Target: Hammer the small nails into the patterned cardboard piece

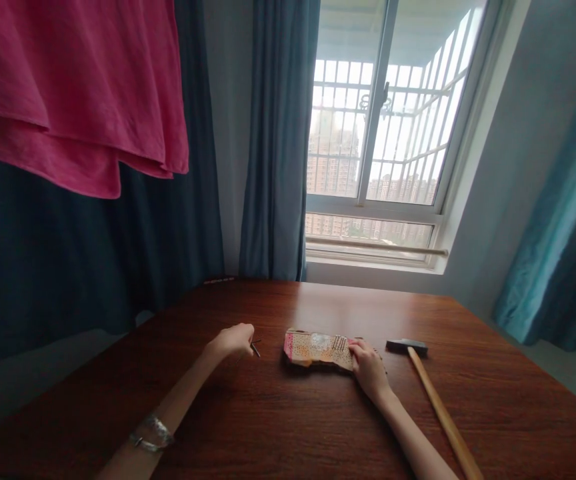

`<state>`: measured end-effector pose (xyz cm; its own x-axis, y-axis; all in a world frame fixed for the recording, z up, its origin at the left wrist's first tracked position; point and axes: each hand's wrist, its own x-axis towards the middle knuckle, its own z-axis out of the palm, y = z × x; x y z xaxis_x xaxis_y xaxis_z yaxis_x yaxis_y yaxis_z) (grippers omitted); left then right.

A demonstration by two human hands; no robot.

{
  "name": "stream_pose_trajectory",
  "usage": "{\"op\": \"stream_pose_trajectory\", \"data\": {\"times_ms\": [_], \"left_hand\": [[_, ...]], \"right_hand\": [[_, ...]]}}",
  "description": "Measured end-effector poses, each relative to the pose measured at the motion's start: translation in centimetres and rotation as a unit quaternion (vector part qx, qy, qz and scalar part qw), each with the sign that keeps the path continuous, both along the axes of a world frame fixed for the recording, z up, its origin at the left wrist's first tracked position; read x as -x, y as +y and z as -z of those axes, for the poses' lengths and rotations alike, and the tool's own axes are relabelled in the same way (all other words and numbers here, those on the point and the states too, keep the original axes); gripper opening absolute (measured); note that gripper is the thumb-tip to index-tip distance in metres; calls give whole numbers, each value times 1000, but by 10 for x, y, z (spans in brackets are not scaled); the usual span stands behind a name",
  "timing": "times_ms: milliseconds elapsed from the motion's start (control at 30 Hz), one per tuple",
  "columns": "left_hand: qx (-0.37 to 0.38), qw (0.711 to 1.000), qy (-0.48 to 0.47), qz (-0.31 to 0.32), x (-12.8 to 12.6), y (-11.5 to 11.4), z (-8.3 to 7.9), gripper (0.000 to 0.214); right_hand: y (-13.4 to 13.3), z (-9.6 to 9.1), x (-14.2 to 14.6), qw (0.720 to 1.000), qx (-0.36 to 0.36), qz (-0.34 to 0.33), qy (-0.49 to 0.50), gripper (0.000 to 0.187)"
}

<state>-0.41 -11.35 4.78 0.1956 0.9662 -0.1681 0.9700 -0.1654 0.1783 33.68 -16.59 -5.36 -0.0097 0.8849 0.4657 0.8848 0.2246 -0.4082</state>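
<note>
My left hand (235, 339) is closed above the table, left of the board, with thin dark nails (255, 349) poking out between its fingers. A short, rough-edged wooden board (313, 348) lies flat in the middle, pale with pink and orange patches and many small dark dots. On its right part there are short dark rows that look like nails. My right hand (369, 367) grips the board's right end, its fingers curled over the top and hiding part of it. Just right of that hand lies a hammer (433, 390), its dark head away from me and its wooden handle towards me.
The brown wooden table (248, 427) reaches to the wall under a barred window (368, 147). A pink cloth (88, 87) hangs at upper left before dark blue curtains (278, 133). A thin strip (219, 280) lies at the table's far left edge.
</note>
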Motion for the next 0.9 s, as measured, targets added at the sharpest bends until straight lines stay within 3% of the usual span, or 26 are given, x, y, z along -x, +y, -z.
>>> {"op": "stream_pose_trajectory", "data": {"times_ms": [100, 233, 700, 800, 900], "left_hand": [[51, 996, 69, -29, 15, -12, -10, 19], [103, 992, 57, -44, 21, -16, -8, 13], [1, 1000, 27, -15, 26, 2, 22, 16], [8, 998, -46, 30, 19, 8, 17, 11], [14, 980, -156, 124, -3, 5, 3, 18]], "right_hand": [[-1, 0, 0, 1000, -3, -1, 4, 36], [-1, 1, 0, 1000, -11, -6, 11, 36], [4, 4, -6, 991, -52, -36, 117, 30], [5, -1, -11, 983, -72, -21, 166, 31], [2, -10, -15, 972, -102, -1, 214, 29]]}}
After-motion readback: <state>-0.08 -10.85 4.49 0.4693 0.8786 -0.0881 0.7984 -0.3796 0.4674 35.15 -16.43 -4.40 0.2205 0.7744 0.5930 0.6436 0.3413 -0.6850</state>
